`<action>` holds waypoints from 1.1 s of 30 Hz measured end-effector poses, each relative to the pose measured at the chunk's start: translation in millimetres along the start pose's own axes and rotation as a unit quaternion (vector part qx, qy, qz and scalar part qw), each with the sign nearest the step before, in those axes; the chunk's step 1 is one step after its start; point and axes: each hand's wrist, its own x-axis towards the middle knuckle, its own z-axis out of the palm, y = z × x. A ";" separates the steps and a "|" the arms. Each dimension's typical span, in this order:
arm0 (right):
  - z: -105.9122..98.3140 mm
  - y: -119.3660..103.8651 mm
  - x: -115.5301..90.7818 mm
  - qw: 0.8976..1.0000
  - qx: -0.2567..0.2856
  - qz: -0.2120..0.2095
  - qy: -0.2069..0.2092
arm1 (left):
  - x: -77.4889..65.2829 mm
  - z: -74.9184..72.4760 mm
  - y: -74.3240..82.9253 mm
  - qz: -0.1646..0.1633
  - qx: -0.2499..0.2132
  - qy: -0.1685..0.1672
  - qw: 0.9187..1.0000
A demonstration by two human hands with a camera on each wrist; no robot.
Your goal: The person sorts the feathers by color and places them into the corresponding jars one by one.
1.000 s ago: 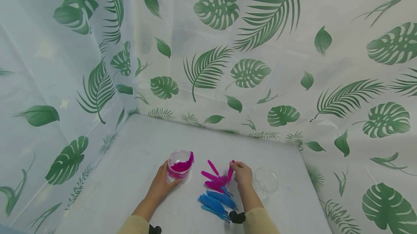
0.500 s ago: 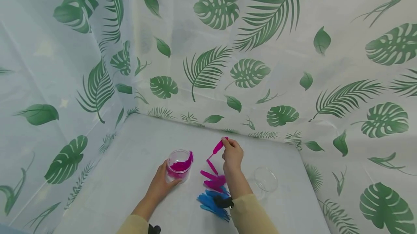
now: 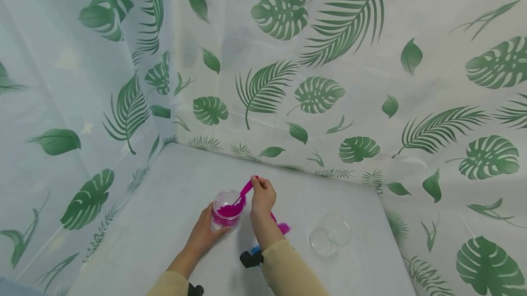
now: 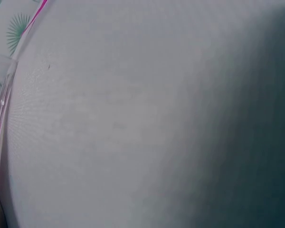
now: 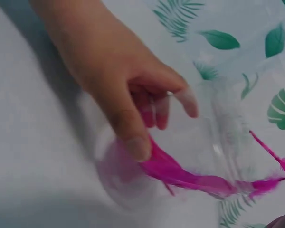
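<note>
2 tan sleeves (image 3: 293,269) are nearest. Just beyond, blue feathers (image 3: 255,249) lie mostly hidden behind the right wrist, with loose pink feathers (image 3: 283,228) past them; a clear vessel (image 3: 330,238) stands apart to the right. The left hand (image 3: 204,229) has its fingers wrapped round 1 clear jar (image 3: 219,198) on the white counter (image 3: 197,170), a pink clump (image 3: 230,211) inside. The right hand (image 3: 264,197) pinches 1 pink feather (image 3: 247,188), quill slanting down over the jar's mouth. Leaf-print sheeting (image 3: 319,94) hangs farthest back.
</note>
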 end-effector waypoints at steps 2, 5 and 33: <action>1.8 8.1 -3.2 1.000 -0.005 -0.005 -0.006 | -0.2 0.6 0.2 0.001 0.003 0.000 1.000; 3.5 21.2 -7.4 1.000 -0.022 -0.011 -0.017 | -0.1 0.6 0.3 0.003 0.003 0.000 1.000; -18.7 51.5 -21.3 0.928 -0.283 -0.195 -0.143 | 0.1 1.1 -2.7 0.028 0.009 0.008 1.000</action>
